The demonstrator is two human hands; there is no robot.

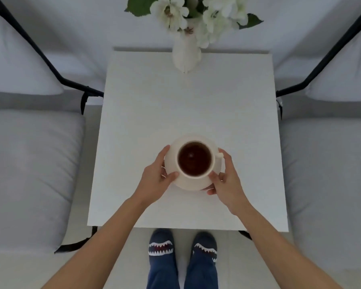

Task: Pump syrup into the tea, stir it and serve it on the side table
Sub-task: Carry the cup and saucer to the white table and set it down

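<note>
A white cup (pixel 194 161) full of dark tea (pixel 194 159) sits on a cream saucer (pixel 188 183), its handle at 3 o'clock. The saucer is low over or on the white table (pixel 186 105), toward the 6 o'clock side and about midway across; whether it touches the top cannot be told.

Both hands hold the saucer. The left hand (pixel 156 177) grips the rim at 9 o'clock, thumb on top near the cup's base at about 7 o'clock, fingers curled around the outer edge. The right hand (pixel 225 178) grips the rim at 3 to 5 o'clock, thumb on top by the cup, fingers tucked under the edge, index finger up beside the handle.

At the table's 12 o'clock edge stands a white vase (pixel 187 57) of white flowers (pixel 198 15), well apart from the cup. Grey cushioned chairs (pixel 29 163) flank the table at 9 and 3 o'clock. Below the 6 o'clock edge are two feet in shark-mouth slippers (pixel 161 246).
</note>
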